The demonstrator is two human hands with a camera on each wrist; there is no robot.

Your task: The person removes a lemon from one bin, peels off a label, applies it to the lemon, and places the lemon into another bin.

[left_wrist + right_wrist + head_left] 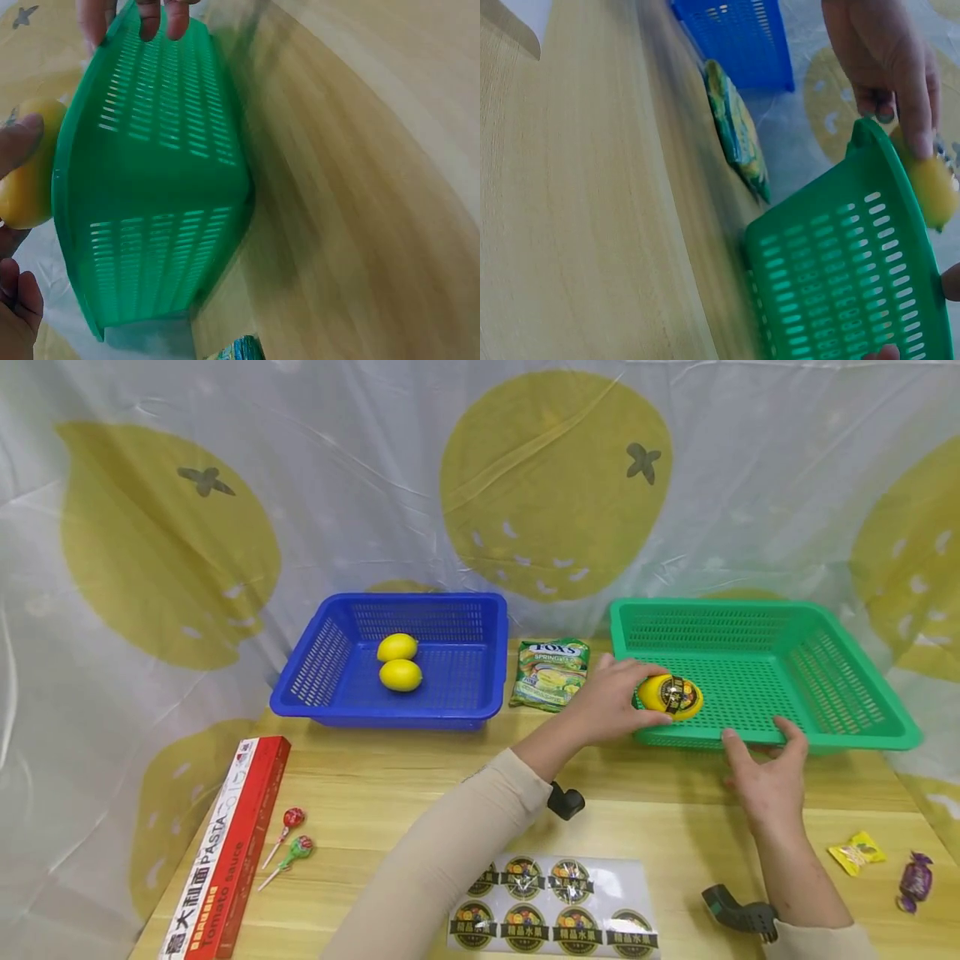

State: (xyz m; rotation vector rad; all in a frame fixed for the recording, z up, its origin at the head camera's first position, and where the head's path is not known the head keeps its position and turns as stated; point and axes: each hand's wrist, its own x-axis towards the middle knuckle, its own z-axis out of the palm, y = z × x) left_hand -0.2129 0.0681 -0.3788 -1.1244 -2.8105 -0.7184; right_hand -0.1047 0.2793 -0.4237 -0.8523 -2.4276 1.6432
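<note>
At the far left of the wooden table (420,793) lies a long red pasta box (228,852), its end pointing toward the back, and just beside it two lollipops (288,839) lie with their sticks slanting down to the left. Behind them a blue basket (330,710) holds two plain lemons (399,662), one just behind the other, near its middle. At the table's front edge a sheet of round stickers (558,906) lies flat, partly under the left sleeve. Between the two baskets a green Fox's candy bag (550,672) rests on the table, near the blue basket's right wall. The left hand (611,697) reaches across the near left corner of the green basket (847,739) and grips a lemon (670,696) that bears a dark round sticker on its upper face; fingers and thumb curl around the fruit, which is just above or on the basket floor close to the front rim, and the pictures do not settle which. The left wrist view shows the same lemon (26,176) pressed by a thumb at the basket's outer wall (157,187). The right hand (765,768) rests on the basket's front rim with its fingers loosely spread and holding nothing, the fingertips touching the green edge. At the far right of the table a yellow wrapped sweet (857,852) and a purple wrapped sweet (915,881) lie near each other, well apart from the baskets.
</note>
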